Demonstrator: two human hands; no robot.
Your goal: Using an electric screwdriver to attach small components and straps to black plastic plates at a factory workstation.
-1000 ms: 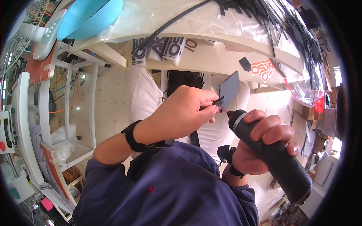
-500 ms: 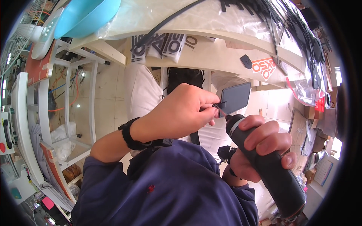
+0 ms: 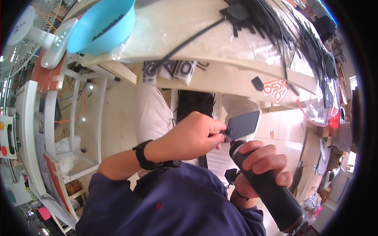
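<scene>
Between the thumb and fingertips of my left hand (image 3: 189,135) is the near-left end of a flat dark grey rectangular plate (image 3: 245,122), which reaches out to the right over my lap. A small dark piece at that end is mostly hidden by the fingers. My right hand (image 3: 263,163) wraps round a black cylindrical power screwdriver (image 3: 277,202), tilted with its nose up and to the left. Its thin bit points at the pinched end of the plate; whether it touches a screw there cannot be made out.
Ahead stands a pale wooden bench (image 3: 177,43) with black straps (image 3: 271,27) heaped at the right. A blue bowl (image 3: 102,31) holding small dark pieces sits at the left, beside a white fan (image 3: 29,31). A white frame (image 3: 51,122) stands left; cardboard (image 3: 307,165) lies right.
The view has tilted upward, so more of the bench and the bowl's contents show. Both hands keep their hold, with the screwdriver's nose still at the plate's end.
</scene>
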